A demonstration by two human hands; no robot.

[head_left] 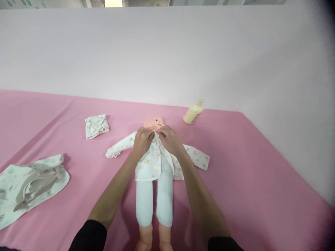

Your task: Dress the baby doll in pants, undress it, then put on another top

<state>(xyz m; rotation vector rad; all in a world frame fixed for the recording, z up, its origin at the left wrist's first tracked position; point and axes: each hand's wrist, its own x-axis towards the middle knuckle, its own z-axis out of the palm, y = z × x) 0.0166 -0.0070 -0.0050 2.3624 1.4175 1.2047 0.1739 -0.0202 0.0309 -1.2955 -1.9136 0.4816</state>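
The pink-covered worktop (248, 174) carries all components. The doll (164, 188) lies on it, face up, head at 12 o'clock and legs at 6 o'clock. The printed jacket (147, 167) covers the doll's upper body, front edges parted below the collar, sleeves extending toward 9 and between 3 and 4 o'clock. Relative to the doll's chest, the spread printed cloth (34, 181) lies between 8 and 9 o'clock, the folded cloth (96, 126) at 10, and the pump bottle (193, 114) near 1. The left hand (142, 141) and right hand (169, 140) meet at the collar, fingers of each clamped on the jacket's front edges.
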